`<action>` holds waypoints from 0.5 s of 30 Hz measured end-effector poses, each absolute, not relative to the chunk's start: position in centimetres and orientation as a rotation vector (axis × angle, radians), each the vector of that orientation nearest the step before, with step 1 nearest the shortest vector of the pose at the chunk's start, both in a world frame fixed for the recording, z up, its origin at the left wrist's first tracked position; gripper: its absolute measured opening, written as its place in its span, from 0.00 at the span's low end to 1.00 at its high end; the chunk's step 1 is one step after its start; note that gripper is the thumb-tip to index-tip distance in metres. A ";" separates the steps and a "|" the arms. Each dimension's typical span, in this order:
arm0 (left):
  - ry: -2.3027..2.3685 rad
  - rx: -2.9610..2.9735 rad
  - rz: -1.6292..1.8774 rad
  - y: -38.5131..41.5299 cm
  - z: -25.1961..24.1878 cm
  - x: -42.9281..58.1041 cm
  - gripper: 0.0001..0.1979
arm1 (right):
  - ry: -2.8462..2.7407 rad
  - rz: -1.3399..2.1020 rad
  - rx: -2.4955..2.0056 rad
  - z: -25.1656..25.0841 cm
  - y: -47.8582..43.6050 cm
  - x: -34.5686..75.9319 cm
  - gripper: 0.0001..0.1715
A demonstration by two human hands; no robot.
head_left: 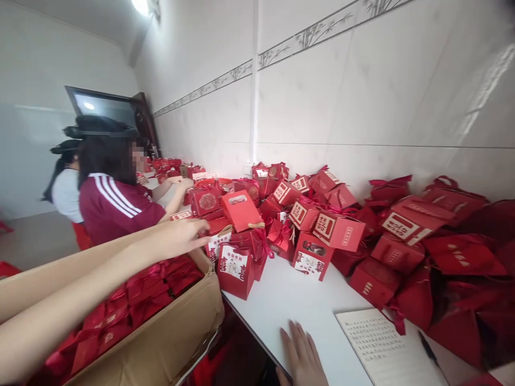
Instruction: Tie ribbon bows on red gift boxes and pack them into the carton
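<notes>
My left hand (pixel 183 237) stretches over the open cardboard box (pixel 169 332), its fingers partly extended and slightly apart. Its fingertips are close to a red gift box with a white label (pixel 219 242); whether they touch it I cannot tell. Just in front stands another red gift box (pixel 235 271) with a white printed panel, near the table edge. Palm down, my right hand (pixel 303 356) rests on the white table (pixel 277 300) with its fingers stretched out and nothing in it. Several red packets (pixel 140 289) fill the cardboard box under my left arm.
Red gift boxes (pixel 338 230) are heaped along the tiled wall, with a larger pile (pixel 402 257) at right. A handwritten notebook (pixel 374 343) and a black pen (pixel 428 348) lie right of my right hand. A co-worker in a maroon shirt (pixel 116 206) works at left, another person behind.
</notes>
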State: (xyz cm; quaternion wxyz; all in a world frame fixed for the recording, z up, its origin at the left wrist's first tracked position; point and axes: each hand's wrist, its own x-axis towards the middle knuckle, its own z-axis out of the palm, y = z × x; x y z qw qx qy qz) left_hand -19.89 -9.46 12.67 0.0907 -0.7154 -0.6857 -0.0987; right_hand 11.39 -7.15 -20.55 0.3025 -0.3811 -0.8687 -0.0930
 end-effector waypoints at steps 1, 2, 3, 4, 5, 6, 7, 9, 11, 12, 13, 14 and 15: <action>-1.950 -2.192 -0.206 -7.7 13.3 -18.1 0.15 | -2.314 -0.239 -1.027 -20.6 -7.1 11.3 0.39; -1.844 -2.247 -0.135 -5.7 13.8 -16.0 0.16 | -2.326 -0.227 -1.046 -20.6 -7.0 11.2 0.39; -1.737 -2.287 -0.141 -3.6 13.9 -13.8 0.16 | -2.341 -0.210 -1.066 -20.6 -6.9 11.0 0.39; -1.671 -2.332 -0.170 -1.4 13.8 -11.4 0.17 | -2.360 -0.187 -1.081 -20.5 -6.8 10.9 0.39; -1.644 -2.384 -0.239 0.8 13.5 -9.0 0.21 | -2.382 -0.156 -1.090 -20.5 -6.7 10.8 0.39; -1.647 -2.446 -0.317 3.0 13.0 -6.7 0.27 | -2.402 -0.119 -1.099 -20.3 -6.6 10.7 0.39; -1.626 -2.483 -0.348 4.9 12.5 -4.6 0.31 | -2.418 -0.079 -1.110 -20.2 -6.5 10.7 0.39; -1.606 -2.506 -0.454 8.4 11.5 -0.7 0.36 | -2.443 0.008 -1.133 -19.8 -6.3 10.6 0.39; -1.621 -2.483 -0.542 11.0 10.8 2.2 0.38 | -2.471 0.100 -1.151 -19.4 -6.0 10.6 0.38; -1.640 -2.470 -0.575 11.9 10.4 3.3 0.38 | -2.487 0.137 -1.150 -19.1 -5.8 10.6 0.37; -1.659 -2.461 -0.600 12.6 10.1 4.2 0.38 | -2.500 0.162 -1.141 -18.9 -5.7 10.7 0.37; -1.674 -2.457 -0.619 13.1 9.6 4.8 0.37 | -2.505 0.172 -1.125 -18.7 -5.5 10.7 0.36; -1.679 -2.458 -0.634 13.3 9.2 5.3 0.36 | -2.505 0.162 -1.110 -18.5 -5.4 10.8 0.36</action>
